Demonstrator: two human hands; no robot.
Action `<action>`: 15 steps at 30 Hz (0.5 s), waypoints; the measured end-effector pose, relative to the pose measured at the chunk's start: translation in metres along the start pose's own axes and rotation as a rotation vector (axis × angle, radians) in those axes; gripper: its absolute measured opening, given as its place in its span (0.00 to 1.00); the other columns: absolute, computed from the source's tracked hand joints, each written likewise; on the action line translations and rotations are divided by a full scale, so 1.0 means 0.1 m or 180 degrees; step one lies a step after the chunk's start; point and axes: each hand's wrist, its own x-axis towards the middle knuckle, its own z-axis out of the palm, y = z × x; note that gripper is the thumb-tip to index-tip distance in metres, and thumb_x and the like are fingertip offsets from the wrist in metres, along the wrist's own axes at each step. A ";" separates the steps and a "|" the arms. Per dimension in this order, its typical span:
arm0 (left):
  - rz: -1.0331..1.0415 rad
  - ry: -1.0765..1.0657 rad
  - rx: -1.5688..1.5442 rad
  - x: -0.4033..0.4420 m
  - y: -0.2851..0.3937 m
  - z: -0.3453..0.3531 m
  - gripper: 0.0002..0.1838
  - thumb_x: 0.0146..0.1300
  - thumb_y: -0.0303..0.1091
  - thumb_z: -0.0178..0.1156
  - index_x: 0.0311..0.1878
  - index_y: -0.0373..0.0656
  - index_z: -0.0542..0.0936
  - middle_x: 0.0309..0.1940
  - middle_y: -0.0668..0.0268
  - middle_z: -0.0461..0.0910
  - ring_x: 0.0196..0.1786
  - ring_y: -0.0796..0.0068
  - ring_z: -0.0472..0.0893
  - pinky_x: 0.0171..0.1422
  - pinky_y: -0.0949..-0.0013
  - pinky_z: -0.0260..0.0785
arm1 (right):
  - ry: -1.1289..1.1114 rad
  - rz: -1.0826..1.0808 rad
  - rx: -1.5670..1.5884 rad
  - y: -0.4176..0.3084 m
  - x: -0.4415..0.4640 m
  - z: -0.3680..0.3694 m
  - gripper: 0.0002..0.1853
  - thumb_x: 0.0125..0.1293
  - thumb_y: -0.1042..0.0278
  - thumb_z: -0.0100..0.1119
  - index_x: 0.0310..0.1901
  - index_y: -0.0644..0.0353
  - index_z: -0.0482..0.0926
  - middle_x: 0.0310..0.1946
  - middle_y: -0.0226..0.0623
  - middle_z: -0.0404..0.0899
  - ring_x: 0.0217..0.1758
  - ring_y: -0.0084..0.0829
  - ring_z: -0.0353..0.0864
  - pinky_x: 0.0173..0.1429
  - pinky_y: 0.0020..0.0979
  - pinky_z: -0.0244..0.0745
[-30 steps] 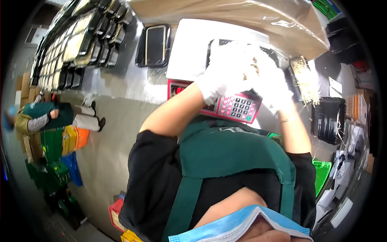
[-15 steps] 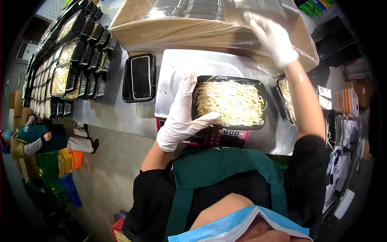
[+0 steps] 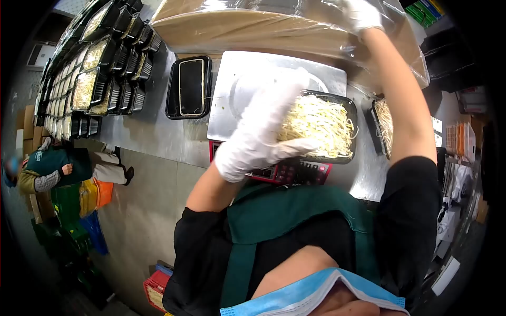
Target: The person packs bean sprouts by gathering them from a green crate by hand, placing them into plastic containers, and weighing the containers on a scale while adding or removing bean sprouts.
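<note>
A black plastic tray of bean sprouts (image 3: 321, 124) rests on the flat metal plate of a weighing scale (image 3: 237, 68). My left hand (image 3: 266, 129), in a white glove, lies over the tray's left side and hides that edge. Its fingers stretch away from me, slightly blurred, and the thumb is spread along the near side of the sprouts. My right hand (image 3: 363, 16), also gloved, reaches into the top of a plastic-lined cardboard box (image 3: 237, 31). Clear plastic lids (image 3: 284, 6) show in that box. The right fingertips are blurred at the frame's top edge.
Stacked packs of sprouts (image 3: 87, 87) fill the left of the metal table (image 3: 142, 131). A black tray (image 3: 190, 87) sits left of the scale. Another sprout tray (image 3: 383, 124) is beyond my right forearm. A person in a green apron (image 3: 55, 166) stands at the far left.
My right hand has moved farther up, to the box's top. My left hand has slid right, from the tray's left edge to over the sprouts. The view has shifted slightly.
</note>
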 end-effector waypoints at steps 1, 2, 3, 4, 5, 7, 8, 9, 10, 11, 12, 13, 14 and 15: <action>-0.0034 0.0073 -0.0124 -0.02 0.05 -0.09 0.37 0.54 0.42 0.71 0.64 0.37 0.67 0.54 0.48 0.76 0.57 0.52 0.75 0.67 0.55 0.62 | 0.0126 0.0126 -0.0524 -0.04 -0.09 -0.22 0.18 0.67 0.52 0.49 0.48 0.55 0.80 0.37 0.42 0.83 0.37 0.39 0.83 0.42 0.38 0.77; -0.0363 0.0017 -0.0377 -0.13 0.00 -0.15 0.37 0.56 0.40 0.69 0.66 0.37 0.65 0.56 0.48 0.74 0.59 0.53 0.74 0.68 0.56 0.61 | 0.0227 0.0060 -0.0867 0.24 -0.08 -0.30 0.19 0.66 0.52 0.50 0.51 0.53 0.80 0.44 0.42 0.82 0.44 0.40 0.82 0.49 0.38 0.77; -0.0696 -0.0013 -0.0625 -0.24 -0.06 -0.20 0.37 0.58 0.39 0.68 0.68 0.37 0.63 0.58 0.48 0.72 0.61 0.54 0.72 0.70 0.57 0.59 | 0.1136 0.0278 0.0319 -0.50 -0.72 -0.96 0.19 0.66 0.52 0.51 0.52 0.53 0.79 0.48 0.44 0.80 0.52 0.37 0.80 0.57 0.35 0.73; -0.0972 0.0364 -0.1102 -0.28 -0.23 -0.21 0.32 0.61 0.34 0.63 0.67 0.40 0.65 0.53 0.49 0.76 0.58 0.57 0.75 0.67 0.61 0.62 | 0.1395 -0.0357 0.0623 -0.11 -0.72 -1.04 0.24 0.67 0.51 0.51 0.61 0.52 0.71 0.52 0.47 0.78 0.56 0.34 0.78 0.63 0.35 0.70; -0.0994 0.0369 -0.0936 -0.24 -0.29 -0.22 0.28 0.62 0.32 0.61 0.65 0.39 0.68 0.53 0.50 0.77 0.58 0.59 0.75 0.66 0.63 0.63 | 0.1575 0.0420 0.1490 0.10 -0.77 -1.08 0.18 0.68 0.68 0.56 0.58 0.62 0.75 0.47 0.36 0.83 0.44 0.21 0.80 0.52 0.23 0.73; -0.0779 0.0013 0.0051 -0.10 -0.35 -0.23 0.22 0.63 0.29 0.57 0.60 0.33 0.74 0.59 0.50 0.74 0.64 0.60 0.72 0.69 0.65 0.61 | 0.1300 -0.0385 0.3114 0.47 -1.05 -1.31 0.30 0.68 0.73 0.54 0.67 0.74 0.56 0.44 0.40 0.82 0.33 0.14 0.75 0.37 0.15 0.70; 0.0491 -0.0533 0.2154 0.13 -0.46 -0.16 0.16 0.61 0.30 0.60 0.51 0.33 0.80 0.52 0.53 0.80 0.57 0.64 0.77 0.61 0.66 0.67 | 0.1333 -0.0283 0.3239 0.44 -1.24 -1.32 0.34 0.67 0.72 0.55 0.69 0.73 0.50 0.46 0.42 0.82 0.31 0.14 0.73 0.35 0.14 0.69; -0.0677 -0.0310 0.0280 0.28 -0.49 -0.03 0.14 0.60 0.32 0.63 0.47 0.35 0.82 0.46 0.58 0.83 0.51 0.70 0.80 0.57 0.67 0.69 | 0.1330 -0.0197 0.3338 0.42 -1.43 -1.32 0.36 0.67 0.72 0.56 0.70 0.73 0.48 0.48 0.45 0.81 0.30 0.14 0.72 0.33 0.14 0.68; -0.0694 -0.0301 0.0076 0.34 -0.59 0.01 0.13 0.60 0.32 0.64 0.46 0.36 0.83 0.43 0.59 0.84 0.48 0.72 0.81 0.55 0.68 0.71 | 0.1329 -0.0112 0.3437 0.39 -1.61 -1.33 0.38 0.67 0.71 0.56 0.71 0.72 0.45 0.50 0.47 0.81 0.28 0.13 0.71 0.31 0.14 0.67; -0.0708 -0.0291 -0.0127 0.36 -0.68 0.05 0.13 0.59 0.33 0.65 0.45 0.37 0.83 0.41 0.60 0.85 0.45 0.74 0.82 0.53 0.68 0.72 | 0.1335 -0.0096 0.3533 0.36 -1.78 -1.35 0.38 0.67 0.71 0.56 0.71 0.71 0.46 0.51 0.49 0.80 0.25 0.14 0.70 0.29 0.14 0.67; -0.0681 -0.0292 -0.0111 0.37 -0.77 0.06 0.13 0.59 0.33 0.65 0.45 0.37 0.83 0.41 0.60 0.85 0.45 0.74 0.82 0.53 0.68 0.72 | 0.1341 -0.0081 0.3628 0.34 -1.95 -1.37 0.38 0.67 0.71 0.56 0.71 0.71 0.46 0.52 0.51 0.79 0.23 0.15 0.69 0.27 0.14 0.66; -0.0695 -0.0189 -0.0802 0.38 -0.83 0.06 0.14 0.59 0.34 0.66 0.45 0.37 0.83 0.40 0.60 0.85 0.43 0.74 0.82 0.51 0.68 0.73 | 0.1477 0.0012 0.3599 0.37 -2.11 -1.40 0.38 0.65 0.71 0.58 0.71 0.69 0.49 0.51 0.52 0.79 0.22 0.14 0.68 0.24 0.13 0.65; -0.0713 -0.0105 -0.1504 0.41 -0.81 0.05 0.15 0.58 0.35 0.67 0.45 0.38 0.83 0.40 0.60 0.85 0.41 0.74 0.83 0.49 0.68 0.74 | 0.1616 0.0088 0.3731 0.50 -2.23 -1.39 0.38 0.64 0.71 0.59 0.71 0.68 0.50 0.50 0.51 0.79 0.22 0.14 0.68 0.24 0.12 0.64; -0.0702 -0.0147 -0.1517 0.40 -0.78 0.06 0.15 0.58 0.35 0.67 0.45 0.38 0.83 0.40 0.60 0.85 0.41 0.74 0.83 0.49 0.68 0.74 | 0.1609 0.0165 0.3930 0.62 -2.34 -1.37 0.37 0.62 0.71 0.58 0.71 0.67 0.53 0.47 0.48 0.80 0.22 0.13 0.68 0.24 0.11 0.63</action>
